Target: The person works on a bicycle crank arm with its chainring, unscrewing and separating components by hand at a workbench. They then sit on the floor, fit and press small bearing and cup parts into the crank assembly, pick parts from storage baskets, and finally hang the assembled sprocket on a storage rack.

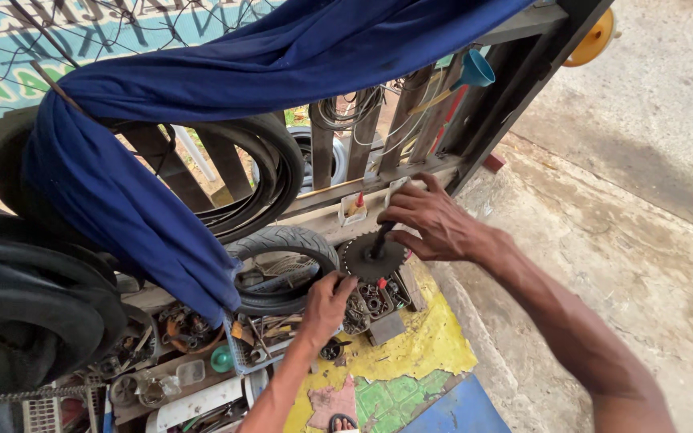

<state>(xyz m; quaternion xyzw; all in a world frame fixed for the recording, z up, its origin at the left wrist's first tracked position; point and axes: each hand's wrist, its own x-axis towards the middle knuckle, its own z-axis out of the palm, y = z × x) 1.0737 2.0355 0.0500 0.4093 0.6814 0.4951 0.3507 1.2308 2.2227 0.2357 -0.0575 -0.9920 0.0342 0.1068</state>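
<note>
Head view, frame centre: your right hand (435, 224) grasps dark tool (380, 239) over toothed sprocket (372, 258); your left hand (326, 301) grips sprocket's lower edge.

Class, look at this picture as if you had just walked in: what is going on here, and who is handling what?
A person is bent over a cluttered workshop corner. The right hand rests on a dark round toothed metal sprocket and grips a black rod-like tool at its centre. The left hand reaches down to a small tray of metal parts just below it. Black rubber tyres and a draped blue cloth hang at the left.
</note>
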